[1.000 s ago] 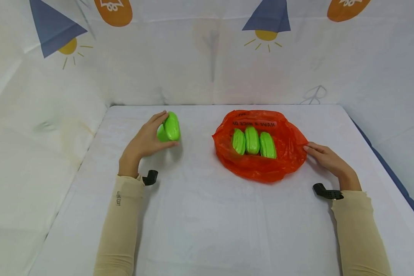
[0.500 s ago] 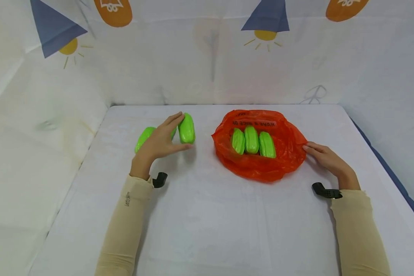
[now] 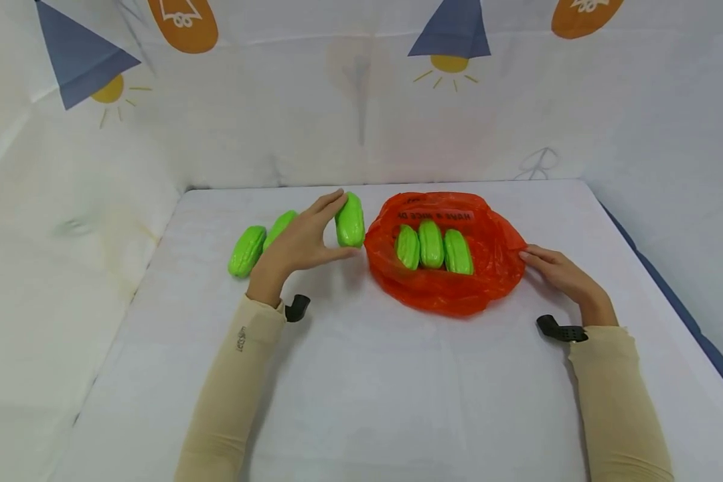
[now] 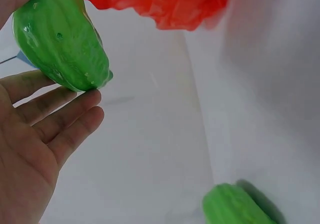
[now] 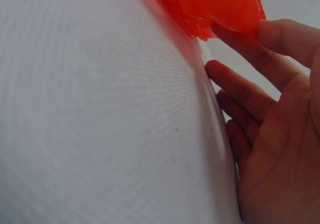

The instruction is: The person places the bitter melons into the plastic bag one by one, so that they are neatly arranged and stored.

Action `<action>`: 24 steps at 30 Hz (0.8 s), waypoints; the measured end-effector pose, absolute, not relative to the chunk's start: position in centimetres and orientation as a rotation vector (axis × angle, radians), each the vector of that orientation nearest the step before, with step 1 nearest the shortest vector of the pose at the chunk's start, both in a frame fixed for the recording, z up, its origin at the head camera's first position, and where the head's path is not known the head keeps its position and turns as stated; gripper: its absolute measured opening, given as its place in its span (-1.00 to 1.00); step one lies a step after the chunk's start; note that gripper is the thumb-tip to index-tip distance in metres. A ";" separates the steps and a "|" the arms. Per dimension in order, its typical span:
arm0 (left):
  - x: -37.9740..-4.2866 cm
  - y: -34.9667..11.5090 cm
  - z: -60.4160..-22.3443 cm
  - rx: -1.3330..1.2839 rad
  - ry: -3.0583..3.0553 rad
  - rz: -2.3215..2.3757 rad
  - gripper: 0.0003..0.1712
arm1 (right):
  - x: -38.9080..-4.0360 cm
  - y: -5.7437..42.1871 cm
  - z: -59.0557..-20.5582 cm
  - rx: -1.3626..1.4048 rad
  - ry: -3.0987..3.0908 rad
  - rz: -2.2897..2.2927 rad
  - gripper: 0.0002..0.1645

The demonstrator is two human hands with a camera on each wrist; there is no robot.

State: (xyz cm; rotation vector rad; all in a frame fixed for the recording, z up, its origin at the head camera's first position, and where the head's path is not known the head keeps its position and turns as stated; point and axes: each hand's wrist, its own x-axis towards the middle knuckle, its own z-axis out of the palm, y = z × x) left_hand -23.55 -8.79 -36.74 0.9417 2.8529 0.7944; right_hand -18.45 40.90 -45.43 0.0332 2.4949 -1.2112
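In the head view my left hand (image 3: 301, 242) pinches a shiny green ribbed gourd (image 3: 351, 221) between thumb and fingers, above the table just left of the red plastic bag (image 3: 494, 268). The left wrist view shows the gourd (image 4: 62, 38) close up, with the fingertips against it. The bag lies with its mouth open and three similar gourds (image 3: 431, 244) inside, side by side. My right hand (image 3: 563, 273) pinches the bag's right rim. In the right wrist view, thumb and index finger grip the red plastic (image 5: 220, 6), while the other fingers rest near the tabletop.
Two more green gourds, one at the far left (image 3: 247, 252) and one partly behind the left hand (image 3: 280, 227), lie on the white-covered table (image 3: 428, 388). A white printed cloth (image 3: 247, 114) hangs behind the table's back edge.
The left hand has carried its gourd rightward, close to the bag. The two gourds left on the table have come into view behind it. The right hand still holds the bag's rim.
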 end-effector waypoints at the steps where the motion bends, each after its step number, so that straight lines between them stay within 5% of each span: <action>1: -23.6 -8.4 -36.6 0.960 2.851 0.793 0.18 | -18.5 40.9 -45.5 0.035 2.497 -1.210 -0.19; 24: -24.7 0.2 -32.9 1.235 2.751 0.647 0.17 | -18.3 40.6 -45.2 0.038 2.502 -1.212 -0.20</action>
